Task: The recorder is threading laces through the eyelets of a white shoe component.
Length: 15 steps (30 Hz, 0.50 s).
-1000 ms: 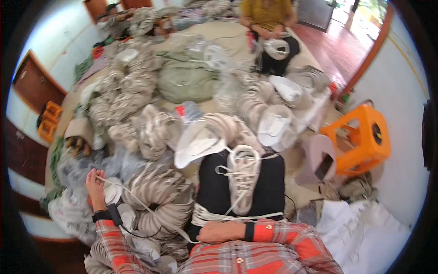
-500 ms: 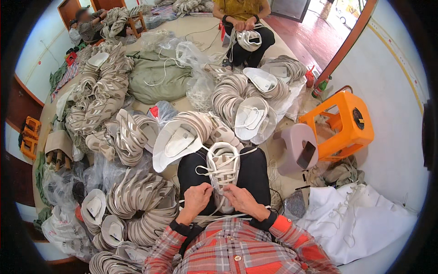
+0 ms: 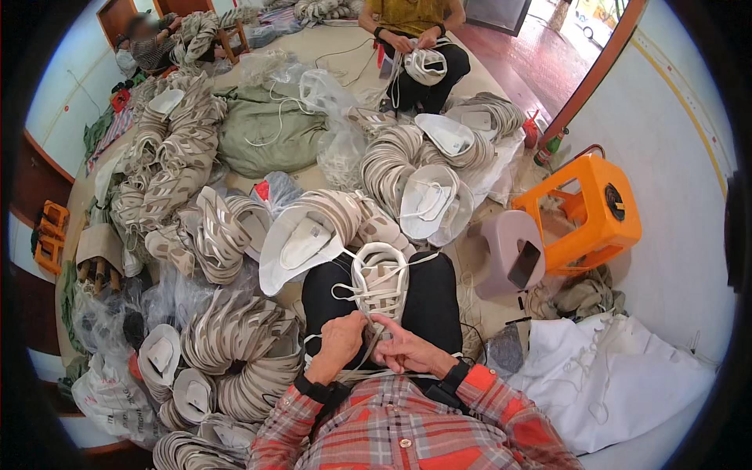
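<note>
A beige and white shoe upper (image 3: 381, 274) lies on my lap between my thighs, its toe end toward me. A flat cream shoelace (image 3: 354, 293) criss-crosses its eyelets, with loose loops out to the side. At the upper's near end my left hand (image 3: 340, 343) is closed, thumb and finger pinching the lace. Close beside it, my right hand (image 3: 409, 349) has its index finger stretched toward the left fingertips. Its other fingers are curled at the lace, partly hiding it.
Bundles of stacked shoe uppers (image 3: 239, 333) lie at left and ahead. To the right stand a lilac stool (image 3: 489, 258) bearing a phone (image 3: 524, 264), an orange stool (image 3: 615, 227) and white cloth (image 3: 619, 384). Ahead, a seated co-worker (image 3: 411, 31) handles another upper; a second person sits far left.
My right hand has shifted down, and its index finger now stretches toward my left hand. My left hand remains by the lace. The co-worker's hands have moved slightly apart.
</note>
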Available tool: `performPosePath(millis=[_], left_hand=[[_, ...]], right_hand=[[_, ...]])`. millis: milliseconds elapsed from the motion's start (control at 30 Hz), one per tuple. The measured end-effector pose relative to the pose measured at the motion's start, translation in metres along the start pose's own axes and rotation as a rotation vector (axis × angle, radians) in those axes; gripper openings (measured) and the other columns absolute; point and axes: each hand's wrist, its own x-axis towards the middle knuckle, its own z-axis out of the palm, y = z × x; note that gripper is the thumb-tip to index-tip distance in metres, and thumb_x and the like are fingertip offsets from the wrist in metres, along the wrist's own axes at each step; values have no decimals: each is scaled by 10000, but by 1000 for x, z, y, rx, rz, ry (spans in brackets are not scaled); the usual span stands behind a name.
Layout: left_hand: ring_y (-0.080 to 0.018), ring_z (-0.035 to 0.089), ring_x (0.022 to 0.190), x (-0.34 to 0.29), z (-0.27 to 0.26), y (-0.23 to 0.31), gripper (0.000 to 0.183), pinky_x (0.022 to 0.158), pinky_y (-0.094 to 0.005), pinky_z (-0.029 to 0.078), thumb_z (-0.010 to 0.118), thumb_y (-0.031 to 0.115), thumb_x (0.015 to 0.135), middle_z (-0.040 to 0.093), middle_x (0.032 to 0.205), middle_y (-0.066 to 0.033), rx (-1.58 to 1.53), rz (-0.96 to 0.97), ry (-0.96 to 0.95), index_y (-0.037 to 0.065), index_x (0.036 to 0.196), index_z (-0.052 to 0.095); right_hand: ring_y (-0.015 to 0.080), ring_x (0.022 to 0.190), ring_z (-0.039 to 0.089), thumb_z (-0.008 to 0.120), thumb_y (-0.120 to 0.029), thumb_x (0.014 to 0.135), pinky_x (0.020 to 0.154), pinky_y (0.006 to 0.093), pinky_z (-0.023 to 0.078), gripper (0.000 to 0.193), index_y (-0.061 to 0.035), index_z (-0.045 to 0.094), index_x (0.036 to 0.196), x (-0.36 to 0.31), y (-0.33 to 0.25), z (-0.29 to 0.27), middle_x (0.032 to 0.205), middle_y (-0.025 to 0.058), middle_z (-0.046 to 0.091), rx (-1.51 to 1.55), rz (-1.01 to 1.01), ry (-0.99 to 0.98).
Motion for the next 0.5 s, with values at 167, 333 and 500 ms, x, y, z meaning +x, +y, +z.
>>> performPosePath(millis=[167, 333, 500], left_hand=[[-399, 583, 622, 3, 6, 0, 198, 565, -488, 448, 477, 185, 830, 587, 641, -210, 19, -129, -23, 34, 734, 563], [-411, 576, 608, 3, 9, 8, 201, 562, -492, 449, 476, 183, 825, 580, 627, -218, 2, -120, 19, 31, 722, 557], [-374, 607, 589, -3, 15, 6, 156, 539, -462, 474, 522, 177, 775, 602, 630, -206, 91, -124, -22, 30, 748, 562]], right_hand=[[135, 486, 565, 558, -132, 873, 440, 232, 457, 728, -191, 65, 1405, 0, -8, -1, 828, 135, 593, 10, 44, -25], [177, 503, 612, 446, -112, 909, 421, 254, 498, 576, -138, 135, 1393, 1, -33, 14, 766, 149, 612, -527, 150, 136], [166, 397, 551, 308, -91, 895, 356, 250, 448, 417, -54, 347, 1309, 18, -58, 15, 620, 119, 593, -1112, 175, 190]])
